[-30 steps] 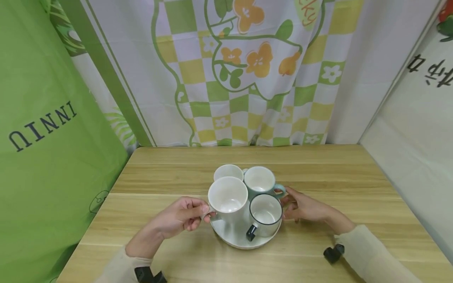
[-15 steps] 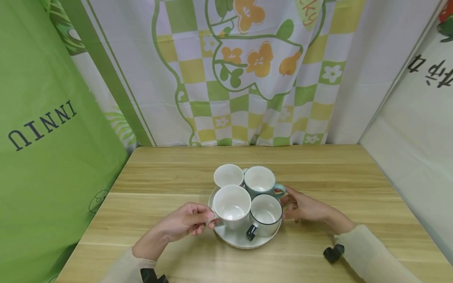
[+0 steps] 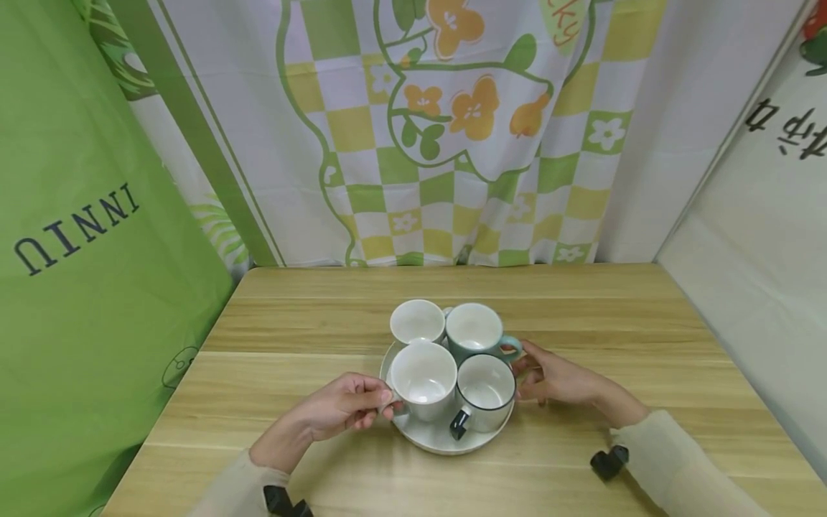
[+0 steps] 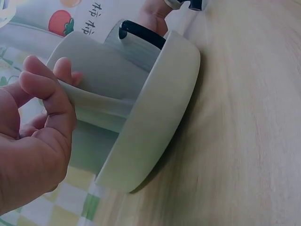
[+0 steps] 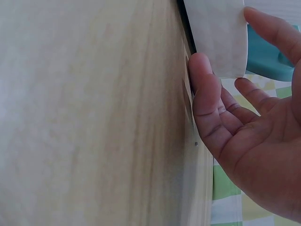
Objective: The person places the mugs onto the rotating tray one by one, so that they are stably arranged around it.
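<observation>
A white mug (image 3: 423,377) stands at the front left of a round white plate (image 3: 426,439) with a raised wall. My left hand (image 3: 352,408) pinches its handle (image 4: 96,100) between thumb and fingers, with the handle pointing left. On the plate's right side, my right hand (image 3: 549,377) holds the wall, its curled fingers low against it near the tabletop in the right wrist view. Beside the white mug is a mug with a dark rim and black handle (image 3: 486,391). Behind them sit a teal mug (image 3: 474,330) and another white mug (image 3: 417,321).
The plate stands on a wooden table (image 3: 310,323). A checkered, flowered curtain (image 3: 452,179) hangs behind it, a green cloth (image 3: 97,323) is at the left and a white printed sheet (image 3: 762,237) at the right.
My left hand has moved the white mug right and toward me, down onto the plate beside the black-handled mug. The right hand has stayed at the plate's wall.
</observation>
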Available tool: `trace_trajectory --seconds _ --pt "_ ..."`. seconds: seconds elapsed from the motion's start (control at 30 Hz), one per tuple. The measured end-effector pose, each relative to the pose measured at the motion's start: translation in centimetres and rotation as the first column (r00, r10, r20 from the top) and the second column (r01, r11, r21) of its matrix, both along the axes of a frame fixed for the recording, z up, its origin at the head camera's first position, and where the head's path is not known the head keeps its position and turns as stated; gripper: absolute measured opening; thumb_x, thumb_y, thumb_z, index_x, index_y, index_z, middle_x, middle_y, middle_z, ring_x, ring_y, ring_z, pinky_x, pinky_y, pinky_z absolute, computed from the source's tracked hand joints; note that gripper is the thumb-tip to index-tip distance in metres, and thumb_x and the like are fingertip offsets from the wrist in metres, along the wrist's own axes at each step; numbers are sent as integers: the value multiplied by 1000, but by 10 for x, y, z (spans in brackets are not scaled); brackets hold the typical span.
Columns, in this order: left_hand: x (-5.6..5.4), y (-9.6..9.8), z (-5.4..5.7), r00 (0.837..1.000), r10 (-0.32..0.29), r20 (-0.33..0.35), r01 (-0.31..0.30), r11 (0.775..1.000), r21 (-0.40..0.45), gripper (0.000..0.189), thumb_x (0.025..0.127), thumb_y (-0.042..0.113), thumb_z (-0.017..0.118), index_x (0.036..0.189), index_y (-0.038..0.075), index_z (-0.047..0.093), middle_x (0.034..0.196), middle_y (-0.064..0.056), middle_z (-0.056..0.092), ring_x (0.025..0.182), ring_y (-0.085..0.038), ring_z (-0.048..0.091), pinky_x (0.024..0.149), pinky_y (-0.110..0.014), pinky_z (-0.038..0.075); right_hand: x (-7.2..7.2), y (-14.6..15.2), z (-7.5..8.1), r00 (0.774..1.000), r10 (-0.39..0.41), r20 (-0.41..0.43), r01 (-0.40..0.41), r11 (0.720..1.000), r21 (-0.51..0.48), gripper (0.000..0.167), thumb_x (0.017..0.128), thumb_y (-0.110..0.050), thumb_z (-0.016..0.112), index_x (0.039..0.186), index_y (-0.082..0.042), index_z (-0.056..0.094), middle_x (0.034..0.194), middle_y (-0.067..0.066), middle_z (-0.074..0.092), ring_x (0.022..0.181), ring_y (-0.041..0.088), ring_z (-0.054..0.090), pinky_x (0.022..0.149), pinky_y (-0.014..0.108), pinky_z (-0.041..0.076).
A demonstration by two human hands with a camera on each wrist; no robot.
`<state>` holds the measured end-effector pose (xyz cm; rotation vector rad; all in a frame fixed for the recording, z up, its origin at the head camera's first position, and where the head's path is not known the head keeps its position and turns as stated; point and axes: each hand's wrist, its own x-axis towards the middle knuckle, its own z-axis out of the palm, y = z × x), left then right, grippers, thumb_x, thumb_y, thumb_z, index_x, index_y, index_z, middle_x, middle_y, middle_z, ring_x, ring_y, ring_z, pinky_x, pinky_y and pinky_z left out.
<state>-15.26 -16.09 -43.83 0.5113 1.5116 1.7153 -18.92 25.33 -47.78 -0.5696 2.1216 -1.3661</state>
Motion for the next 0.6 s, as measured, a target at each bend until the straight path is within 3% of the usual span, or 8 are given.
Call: trace_trajectory --seconds 0.37,0.6 --pt "-8 -3 -11 999 -45 11 45 999 8 16 103 17 56 102 6 66 86 9 71 59 8 53 51 -7 43 -1 1 -2 1000 11 -9 -11 1000 -12 82 90 -14 73 154 -12 21 134 32 53 88 21 68 58 35 56" --pt "-12 -3 -15 998 -53 23 54 998 -18 21 103 18 55 104 -1 64 84 9 69 59 7 54 51 -8 43 0 1 -1 1000 7 -7 -7 1000 -2 82 90 -15 73 154 -13 21 135 32 52 89 21 67 58 34 56"
